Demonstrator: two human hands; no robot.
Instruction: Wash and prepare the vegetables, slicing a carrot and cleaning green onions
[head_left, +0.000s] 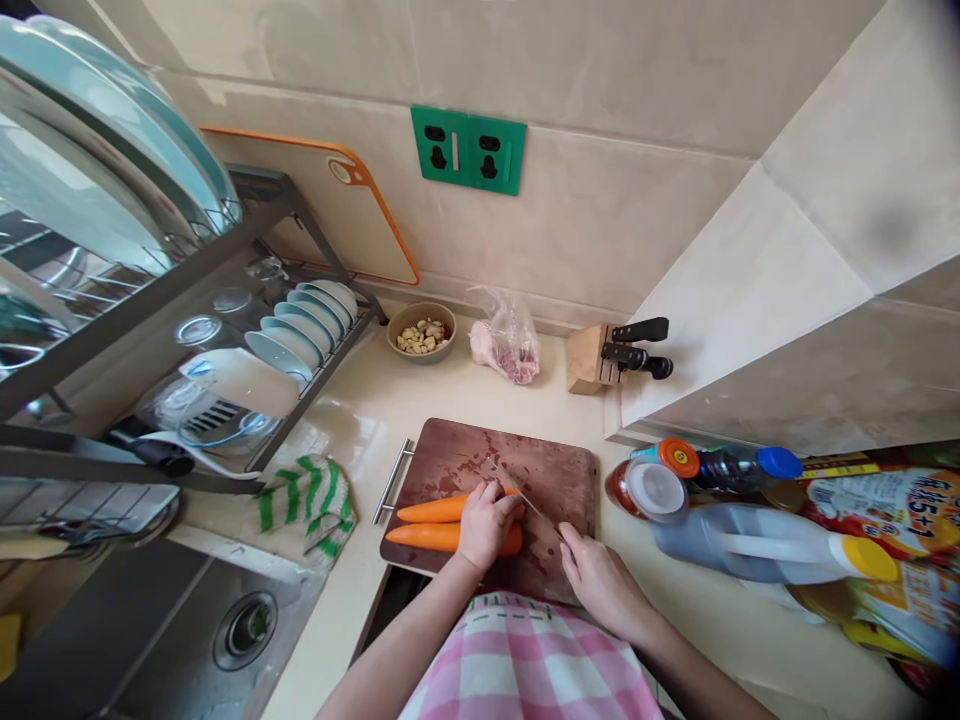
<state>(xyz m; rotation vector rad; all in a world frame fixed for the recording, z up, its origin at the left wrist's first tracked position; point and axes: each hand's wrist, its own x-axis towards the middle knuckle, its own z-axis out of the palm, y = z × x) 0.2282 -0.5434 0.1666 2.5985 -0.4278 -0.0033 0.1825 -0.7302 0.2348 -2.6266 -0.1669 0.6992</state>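
Under both hands, a wet wooden cutting board [540,470]. Two carrots [431,510] lie across it, tips pointing out left of the left hand [487,525], which curls over their thick ends and pins them. Right hand [600,585], wrist low, is closed round a knife [536,508], blade slanting just right of the left fingers. Step judged: slicing. A cut here calls for fingertips tucked back.
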